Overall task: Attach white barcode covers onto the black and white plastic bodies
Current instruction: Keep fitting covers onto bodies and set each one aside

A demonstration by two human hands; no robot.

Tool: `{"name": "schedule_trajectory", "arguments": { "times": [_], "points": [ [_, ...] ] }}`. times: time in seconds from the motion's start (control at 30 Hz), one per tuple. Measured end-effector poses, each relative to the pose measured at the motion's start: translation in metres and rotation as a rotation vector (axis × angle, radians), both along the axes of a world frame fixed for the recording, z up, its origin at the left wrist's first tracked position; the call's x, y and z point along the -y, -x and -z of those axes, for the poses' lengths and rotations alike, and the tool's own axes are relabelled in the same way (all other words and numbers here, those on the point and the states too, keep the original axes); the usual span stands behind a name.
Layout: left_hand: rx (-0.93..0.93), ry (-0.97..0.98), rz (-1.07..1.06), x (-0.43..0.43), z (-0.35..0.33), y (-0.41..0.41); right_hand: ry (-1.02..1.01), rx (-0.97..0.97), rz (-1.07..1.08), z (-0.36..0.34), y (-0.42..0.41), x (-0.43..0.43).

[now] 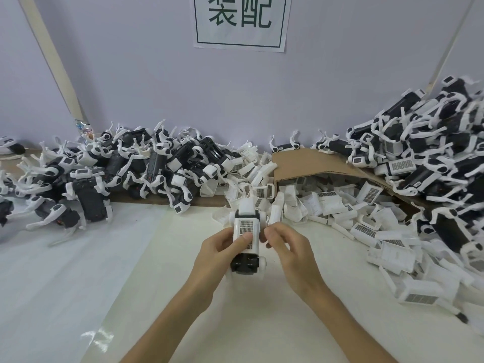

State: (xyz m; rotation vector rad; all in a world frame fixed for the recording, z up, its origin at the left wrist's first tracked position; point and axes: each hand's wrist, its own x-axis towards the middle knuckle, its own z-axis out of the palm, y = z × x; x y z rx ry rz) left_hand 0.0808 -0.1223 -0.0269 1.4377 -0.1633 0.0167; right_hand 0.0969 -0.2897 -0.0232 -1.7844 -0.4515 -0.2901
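A black and white plastic body (247,260) is held just above the table in the middle of the view, with a white barcode cover (245,227) lying on its top. My left hand (222,247) grips the body from the left, its thumb pressing on the barcode cover. My right hand (285,244) holds the body's right side with curled fingers. Loose white barcode covers (327,203) spill from the cardboard behind.
A heap of black and white bodies (104,169) lies at the back left and a taller heap (432,153) at the right. A bent cardboard sheet (314,161) sits between them. White sheeting (78,271) covers the table. A paper sign (241,22) hangs on the wall.
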Motion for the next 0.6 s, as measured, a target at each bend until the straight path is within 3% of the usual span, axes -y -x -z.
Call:
{"name": "schedule_trajectory", "arguments": {
  "times": [0.13,0.3,0.47,0.6],
  "points": [
    [0.086,-0.185,0.002,0.000,0.000,0.002,0.004,-0.028,0.053,-0.003,-0.003,0.004],
    [0.321,-0.514,0.042,-0.006,-0.002,0.003,0.139,-0.099,-0.077,-0.006,-0.006,0.016],
    [0.522,-0.983,-0.027,-0.015,0.002,-0.001,0.202,0.029,-0.089,-0.003,-0.006,0.015],
    [0.542,-1.165,-0.105,-0.019,0.007,-0.007,0.246,0.189,-0.024,0.000,-0.006,0.012]
  ]
}}
